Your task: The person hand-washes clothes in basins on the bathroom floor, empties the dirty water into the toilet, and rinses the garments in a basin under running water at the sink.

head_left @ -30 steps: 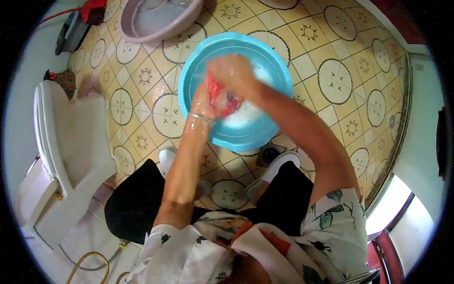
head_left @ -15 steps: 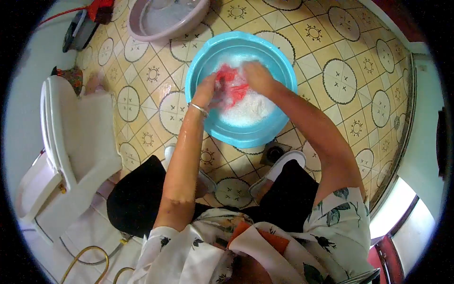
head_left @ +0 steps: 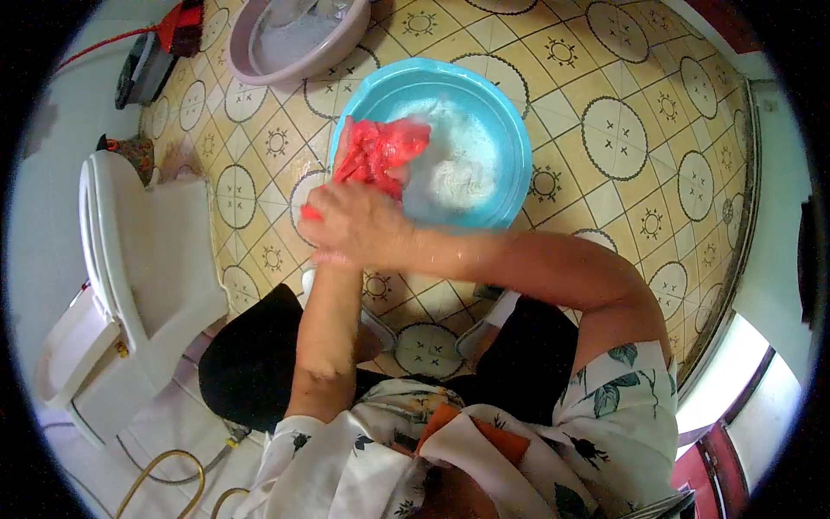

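A wet red cloth [head_left: 376,151] is bunched over the left rim of the blue basin [head_left: 520,186]. My left hand [head_left: 342,147] is closed on this cloth, mostly hidden by it and by my other hand. Across my left wrist lies my right hand [head_left: 359,227], slightly blurred, its fingers curled, with a bit of red cloth poking out beside them. A pale cloth [head_left: 462,183] lies in the foamy water inside the basin.
A pink basin [head_left: 350,35] of soapy water stands at the back left. White plastic chairs [head_left: 156,242] are on the left, near a red broom [head_left: 181,28]. A hose [head_left: 164,463] lies at lower left. Patterned tiles [head_left: 614,138] cover the floor.
The red cloth has come up from the foam to the basin's left rim in my left hand. My right hand has left the water and crossed leftward onto my left wrist.
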`<state>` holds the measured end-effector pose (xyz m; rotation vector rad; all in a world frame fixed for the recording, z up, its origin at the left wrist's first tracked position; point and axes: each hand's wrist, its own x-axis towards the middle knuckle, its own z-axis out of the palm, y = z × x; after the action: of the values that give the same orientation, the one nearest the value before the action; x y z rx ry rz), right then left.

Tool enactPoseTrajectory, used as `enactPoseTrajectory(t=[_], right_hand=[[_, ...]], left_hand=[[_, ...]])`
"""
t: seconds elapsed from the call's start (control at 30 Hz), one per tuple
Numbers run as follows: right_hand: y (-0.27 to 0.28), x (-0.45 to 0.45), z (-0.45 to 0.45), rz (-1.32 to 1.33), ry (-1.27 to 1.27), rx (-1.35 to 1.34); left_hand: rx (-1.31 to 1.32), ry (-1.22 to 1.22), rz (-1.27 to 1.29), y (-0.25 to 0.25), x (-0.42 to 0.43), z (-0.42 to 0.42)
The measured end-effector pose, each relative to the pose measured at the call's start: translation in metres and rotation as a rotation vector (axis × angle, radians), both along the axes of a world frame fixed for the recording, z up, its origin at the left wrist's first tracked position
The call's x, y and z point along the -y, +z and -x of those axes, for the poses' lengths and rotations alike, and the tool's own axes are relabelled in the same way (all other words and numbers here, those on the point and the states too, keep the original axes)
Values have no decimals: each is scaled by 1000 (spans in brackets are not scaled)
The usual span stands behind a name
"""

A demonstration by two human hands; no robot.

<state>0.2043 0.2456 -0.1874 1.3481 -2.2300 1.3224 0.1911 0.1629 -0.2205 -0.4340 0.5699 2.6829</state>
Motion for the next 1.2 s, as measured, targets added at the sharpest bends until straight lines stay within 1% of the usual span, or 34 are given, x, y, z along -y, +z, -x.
enactPoseTrajectory(t=[0.03, 0.07, 0.13, 0.17, 0.2, 0.27, 0.33, 0.37, 0.43, 0.47, 0.5, 0.53, 0.57, 0.6, 0.63, 0.67, 0.73, 0.8, 0.87, 0.93, 0.97, 1.0, 1.07, 1.1, 1.17, 1.2], right_hand=[[-7, -2, 13, 19, -61, -170], [-10, -8, 24, 18, -60, -170], [-15, -20, 46, -101, -76, -89], [-20, -23, 59, -210, -122, 38], [-25, -26, 71, -319, -168, 167], [-36, -47, 94, -386, -187, 164], [-59, -66, 110, -466, -232, 103], [-78, -73, 115, -466, -229, 101], [-110, -79, 118, -809, -305, 200], [-105, -81, 112, -806, -307, 195], [-101, -84, 98, -781, -406, 289], [-98, -86, 87, -756, -503, 385], [-101, -88, 82, -760, -498, 387], [-106, -90, 76, -753, -425, 304], [-110, -91, 72, -743, -354, 223], [-112, -89, 75, -784, -384, 312], [-129, -88, 90, -783, -383, 362], [-141, -83, 96, -775, -384, 407], [-101, -58, 89, -520, -156, 387], [-37, -27, 64, -613, -83, 439], [-18, -9, 53, -666, -12, 294], [-28, 3, 25, -391, -131, 190], [10, -5, 5, -335, -77, -15], [15, -5, -5, -333, -78, -16], [20, -3, -18, -205, 54, 124], [19, -2, -18, -207, 55, 126]], left_hand=[[-8, -21, -42, -2, 1, 2], [-24, -43, -78, -5, 1, 3], [-84, -86, -106, -13, -2, 4], [-131, -105, -71, -16, -6, 3], [-181, -107, 6, -21, -10, 4], [-351, -89, 517, -33, -22, 8], [66, 2, 265, -34, -21, 10], [66, 5, 265, -38, -18, 10], [318, 246, 422, -52, -9, 6], [220, 219, 312, -53, -3, 5], [220, 220, 313, -54, 4, 4], [325, 200, 301, -49, 8, 2], [432, 180, 286, -46, 9, 0], [376, 125, 290, -47, 8, 1], [382, 122, 288, -46, 7, 1], [403, 112, 311, -44, 6, 3], [419, 102, 336, -43, 8, 4], [455, 51, 295, -44, 13, 6], [419, 33, 276, -37, 17, 9], [400, 24, 247, -29, 13, 2], [338, 44, 300, -23, 8, -3], [272, 63, 354, -15, 5, -8], [134, 102, 465, -3, -1, -13], [165, 99, 454, -15, 4, -8], [227, 94, 431, -23, 6, 5], [281, 106, 146, -28, 3, 6]])
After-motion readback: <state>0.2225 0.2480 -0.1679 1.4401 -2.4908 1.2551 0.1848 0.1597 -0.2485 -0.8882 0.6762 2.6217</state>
